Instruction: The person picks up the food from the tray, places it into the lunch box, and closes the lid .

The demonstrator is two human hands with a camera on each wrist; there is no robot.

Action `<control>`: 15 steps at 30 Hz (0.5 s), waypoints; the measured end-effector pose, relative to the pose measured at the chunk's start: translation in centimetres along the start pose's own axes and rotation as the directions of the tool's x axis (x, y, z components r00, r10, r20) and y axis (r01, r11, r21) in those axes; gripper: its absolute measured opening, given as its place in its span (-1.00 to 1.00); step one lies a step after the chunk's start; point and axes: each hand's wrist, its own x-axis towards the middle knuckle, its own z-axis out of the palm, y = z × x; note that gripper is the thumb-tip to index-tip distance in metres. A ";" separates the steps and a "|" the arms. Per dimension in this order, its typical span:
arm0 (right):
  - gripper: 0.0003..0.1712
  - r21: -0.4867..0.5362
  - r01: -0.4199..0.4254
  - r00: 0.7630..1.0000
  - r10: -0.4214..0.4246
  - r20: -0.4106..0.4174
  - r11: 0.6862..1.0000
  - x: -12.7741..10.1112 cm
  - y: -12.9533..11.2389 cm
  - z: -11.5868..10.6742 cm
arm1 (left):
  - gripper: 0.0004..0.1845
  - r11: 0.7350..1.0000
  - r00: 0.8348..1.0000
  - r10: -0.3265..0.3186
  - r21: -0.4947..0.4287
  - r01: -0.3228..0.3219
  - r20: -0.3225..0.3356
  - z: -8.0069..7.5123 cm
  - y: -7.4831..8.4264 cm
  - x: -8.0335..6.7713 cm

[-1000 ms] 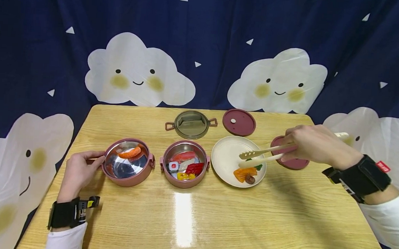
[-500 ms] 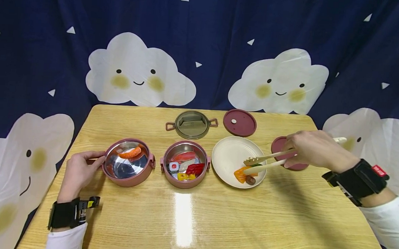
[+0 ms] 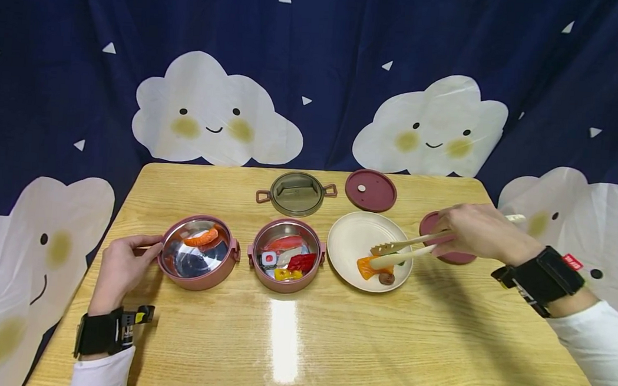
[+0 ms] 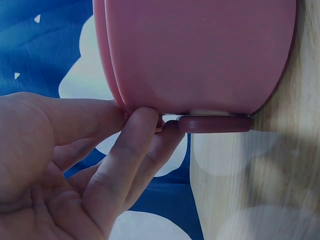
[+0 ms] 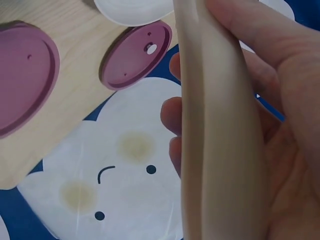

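Note:
My left hand (image 3: pixel 121 269) pinches the side clip (image 4: pixel 215 124) of a pink, steel-lined lunch box (image 3: pixel 197 280), which holds an orange shrimp-like toy piece (image 3: pixel 202 237). My right hand (image 3: pixel 471 230) grips a pair of beige tongs (image 5: pixel 220 125), their tips low over the cream plate (image 3: pixel 345 248). Close under the tips lies an orange food piece (image 3: pixel 365 268), partly covered by them, beside a small brown round piece (image 3: pixel 386 278) and a bit of green (image 3: pixel 401 260). Whether the tongs pinch the orange piece I cannot tell.
Between box and plate stands a second pink lunch box (image 3: pixel 284 286) with several toy foods, including a sushi roll (image 3: pixel 269 258). Behind are a smoky lid with handles (image 3: pixel 296 201) and a maroon lid (image 3: pixel 371 191). Another maroon lid (image 3: pixel 456 256) lies under the right hand.
The tongs came down onto the food at the plate's right side, then shifted slightly left. The orange piece moved a little left too. My left hand kept its place.

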 end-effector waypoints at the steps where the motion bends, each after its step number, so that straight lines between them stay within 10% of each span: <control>1: -0.66 0.002 0.004 1.000 -0.004 -0.005 1.000 0.1 0.0 0.1 | -0.73 1.000 1.000 -0.002 0.001 0.002 0.001 0.0 0.0 0.0; 15: -0.63 0.008 0.033 0.999 -0.033 -0.007 0.999 0.9 -0.6 0.4 | -0.72 1.000 1.000 0.003 0.004 -0.003 -0.003 0.0 -0.1 0.0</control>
